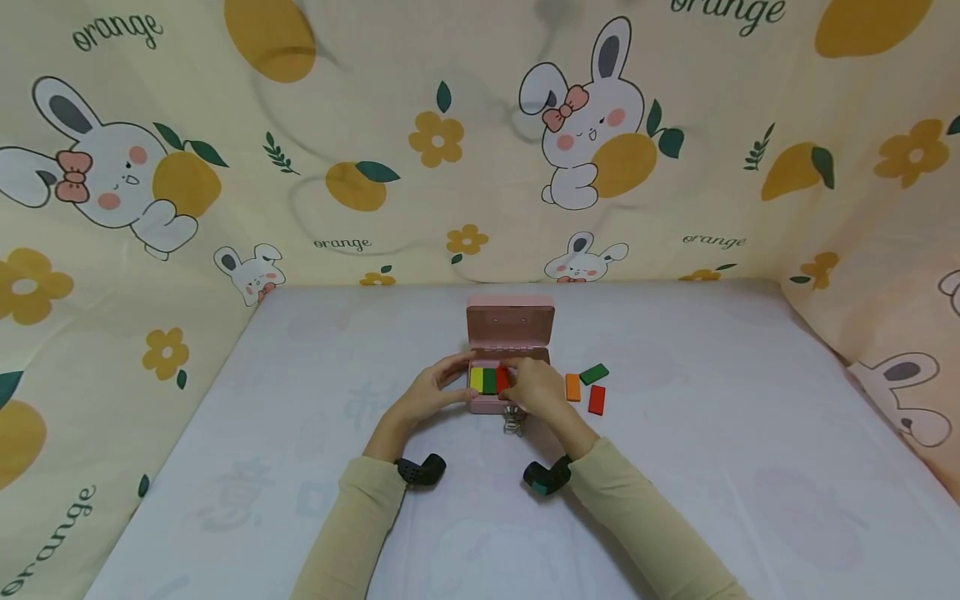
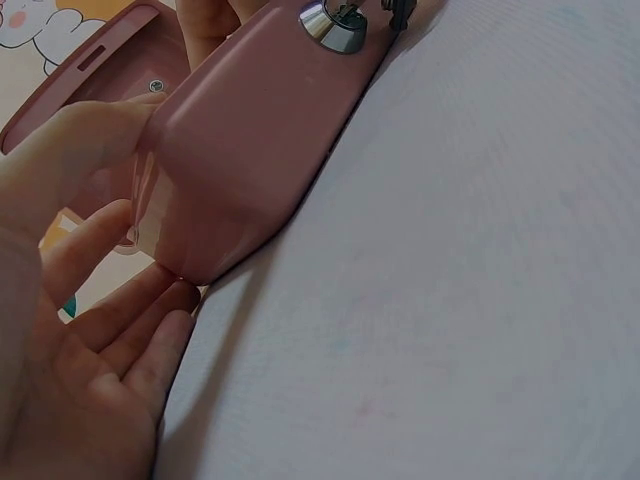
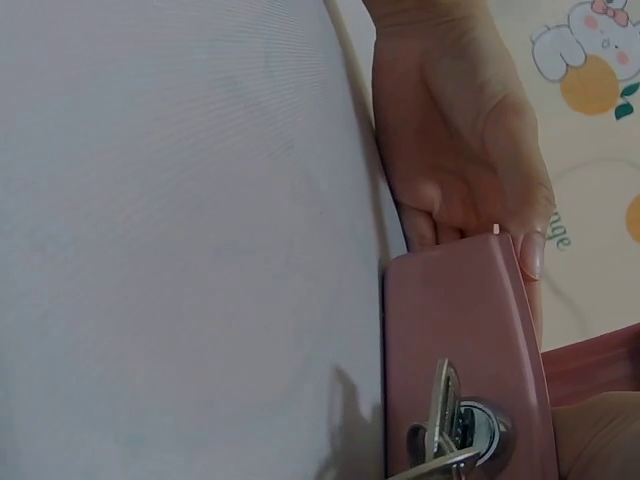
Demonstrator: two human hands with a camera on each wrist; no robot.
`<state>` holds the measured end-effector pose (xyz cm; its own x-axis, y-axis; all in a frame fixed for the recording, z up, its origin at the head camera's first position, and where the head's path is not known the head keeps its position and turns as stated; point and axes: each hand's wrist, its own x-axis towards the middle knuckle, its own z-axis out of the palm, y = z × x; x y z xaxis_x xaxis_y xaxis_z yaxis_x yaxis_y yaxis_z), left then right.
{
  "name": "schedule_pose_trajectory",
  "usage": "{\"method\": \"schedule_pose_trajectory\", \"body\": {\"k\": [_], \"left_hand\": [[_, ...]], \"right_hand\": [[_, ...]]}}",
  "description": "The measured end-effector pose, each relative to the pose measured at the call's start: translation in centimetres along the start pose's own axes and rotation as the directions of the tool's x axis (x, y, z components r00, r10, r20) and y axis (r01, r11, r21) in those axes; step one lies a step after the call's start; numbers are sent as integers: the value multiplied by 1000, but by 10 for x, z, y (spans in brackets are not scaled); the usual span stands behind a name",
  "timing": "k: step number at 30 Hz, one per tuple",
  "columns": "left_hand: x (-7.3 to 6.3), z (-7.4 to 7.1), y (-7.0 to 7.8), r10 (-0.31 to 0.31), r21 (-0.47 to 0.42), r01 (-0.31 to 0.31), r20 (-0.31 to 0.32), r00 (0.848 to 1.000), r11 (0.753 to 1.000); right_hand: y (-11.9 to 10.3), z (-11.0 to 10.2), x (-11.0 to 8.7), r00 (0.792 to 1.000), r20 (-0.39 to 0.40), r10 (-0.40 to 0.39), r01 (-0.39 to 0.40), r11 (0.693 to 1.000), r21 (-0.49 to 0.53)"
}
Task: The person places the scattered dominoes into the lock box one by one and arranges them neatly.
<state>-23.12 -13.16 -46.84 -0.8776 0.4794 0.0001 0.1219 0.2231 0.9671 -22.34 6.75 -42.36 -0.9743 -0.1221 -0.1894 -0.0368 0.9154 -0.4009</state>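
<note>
A pink metal box (image 1: 489,406) stands with its lid (image 1: 511,325) raised at the back. Inside it, a yellow block (image 1: 477,380), a green block (image 1: 489,381) and a red block (image 1: 502,380) sit in a row. My left hand (image 1: 429,393) holds the box's left end, thumb on the front corner and fingers spread along the side. Reaching in over the right part, my right hand (image 1: 534,387) has thumb and finger at the red block's two ends; its palm hides that side of the box. Keys (image 3: 440,425) hang from the front lock (image 2: 335,25).
Right of the box lie an orange block (image 1: 573,387), a green block (image 1: 595,374) and a red block (image 1: 596,400) on the white tablecloth (image 1: 712,467). A patterned cloth (image 1: 480,167) rises behind the table. Black wrist cameras (image 1: 422,471) sit at both cuffs.
</note>
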Motion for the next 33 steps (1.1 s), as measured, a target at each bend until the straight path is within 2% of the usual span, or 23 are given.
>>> {"method": "schedule_pose_trajectory", "body": {"k": [6, 15, 20, 26, 33], "left_hand": [[0, 0, -1, 5, -12, -5, 3, 1000, 1000], [-1, -1, 0, -5, 8, 5, 9, 1000, 1000], [-1, -1, 1, -7, 40, 7, 5, 1000, 999], [-2, 0, 2, -22, 19, 21, 5, 1000, 1000], [-2, 0, 2, 16, 12, -16, 9, 1000, 1000]], "right_hand": [[5, 3, -2, 999, -36, -27, 30, 995, 91], [12, 0, -8, 989, -96, -115, 137, 955, 262], [14, 0, -9, 983, -119, -143, 173, 936, 305], [14, -1, -11, 983, -121, -141, 176, 917, 359], [17, -1, -13, 976, -147, -158, 205, 895, 397]]}}
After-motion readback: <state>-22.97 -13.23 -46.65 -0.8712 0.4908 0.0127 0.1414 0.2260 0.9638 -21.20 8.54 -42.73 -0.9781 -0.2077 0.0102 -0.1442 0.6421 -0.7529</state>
